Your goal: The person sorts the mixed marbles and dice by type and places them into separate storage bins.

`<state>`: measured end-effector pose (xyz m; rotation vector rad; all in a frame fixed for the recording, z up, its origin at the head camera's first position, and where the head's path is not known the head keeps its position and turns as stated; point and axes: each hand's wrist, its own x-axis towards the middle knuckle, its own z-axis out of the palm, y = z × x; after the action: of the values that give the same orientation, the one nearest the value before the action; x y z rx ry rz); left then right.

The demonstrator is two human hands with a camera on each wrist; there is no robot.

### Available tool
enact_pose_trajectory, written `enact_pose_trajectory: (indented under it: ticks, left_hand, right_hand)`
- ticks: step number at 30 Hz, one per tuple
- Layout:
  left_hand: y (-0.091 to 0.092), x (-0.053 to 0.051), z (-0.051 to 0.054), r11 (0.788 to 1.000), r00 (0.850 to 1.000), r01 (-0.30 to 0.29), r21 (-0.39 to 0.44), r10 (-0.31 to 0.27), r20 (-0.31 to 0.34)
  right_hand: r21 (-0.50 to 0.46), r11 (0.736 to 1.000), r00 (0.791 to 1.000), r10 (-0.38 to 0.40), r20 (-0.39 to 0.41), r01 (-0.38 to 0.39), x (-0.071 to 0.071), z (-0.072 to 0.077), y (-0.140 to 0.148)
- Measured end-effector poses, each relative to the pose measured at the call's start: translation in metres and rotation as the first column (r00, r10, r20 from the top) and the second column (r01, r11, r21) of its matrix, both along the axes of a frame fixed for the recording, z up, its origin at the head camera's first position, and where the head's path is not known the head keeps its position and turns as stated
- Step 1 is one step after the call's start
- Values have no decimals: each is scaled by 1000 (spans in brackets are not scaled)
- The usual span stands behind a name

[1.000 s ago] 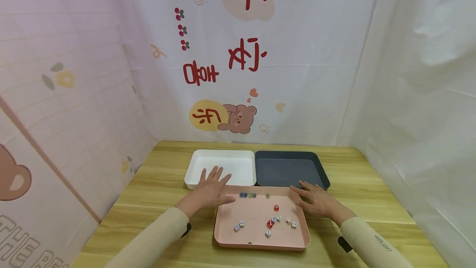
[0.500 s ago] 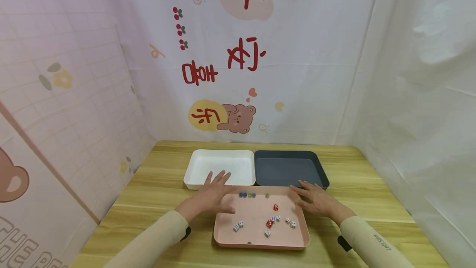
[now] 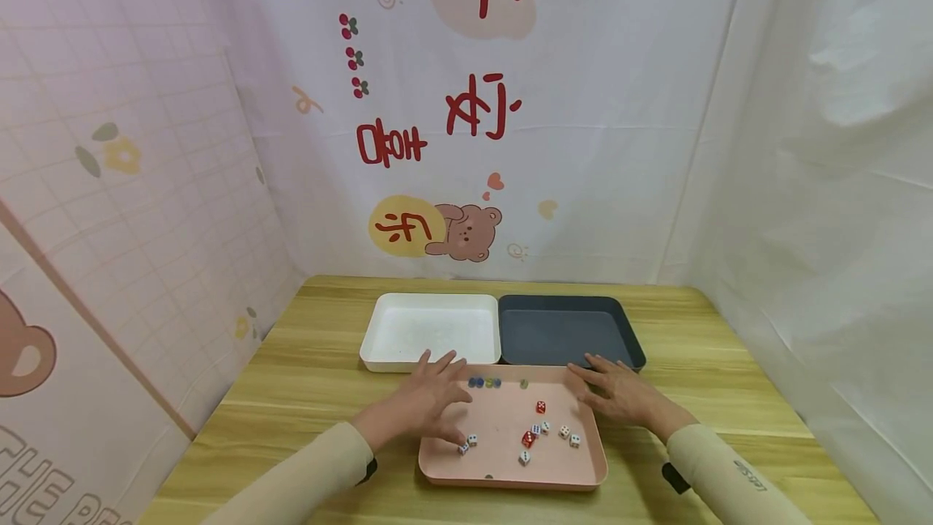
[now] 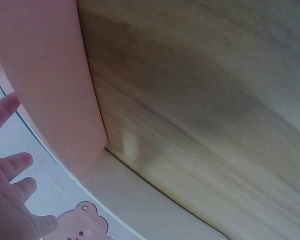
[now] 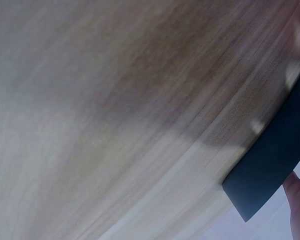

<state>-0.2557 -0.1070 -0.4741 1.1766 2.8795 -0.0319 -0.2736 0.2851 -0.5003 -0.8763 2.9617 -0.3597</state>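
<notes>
In the head view a pink tray holds white dice, two red dice and several blue and yellowish round beads along its back wall. My left hand hovers over the tray's left side, fingers spread. Its thumb tip partly covers a white die; whether they touch I cannot tell. Beside that lies another white die. My right hand is at the tray's back right corner, fingers extended and holding nothing. The left wrist view catches the left fingers above the tray wall.
Behind the pink tray stand a white tray and a dark grey tray, side by side. All are on a wooden table, with printed cloth at the back and sides. A small dark piece lies near the pink tray's front wall.
My left hand has come down and nearer to me, from over the white tray's front edge to the two white dice at the left. My right hand has stayed put.
</notes>
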Motion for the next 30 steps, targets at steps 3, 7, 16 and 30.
enact_pose_trajectory:
  ticks: [3,7,16,30]
  left_hand:
    - [3,2,-2,1000,1000,16,-10,-17,-20]
    - [6,3,-6,999,998,43,-13,-44,-39]
    - [3,6,-11,995,995,91,49,-88,-55]
    - [5,5,-16,980,981,187,74,-183,-63]
  right_hand:
    - [-2,1000,1000,2,0,-2,0,0,0]
    - [-15,1000,1000,6,0,-6,1,0,-1]
    - [-29,1000,1000,8,11,-7,1,1,-1]
    - [-24,1000,1000,10,24,-9,1,3,-2]
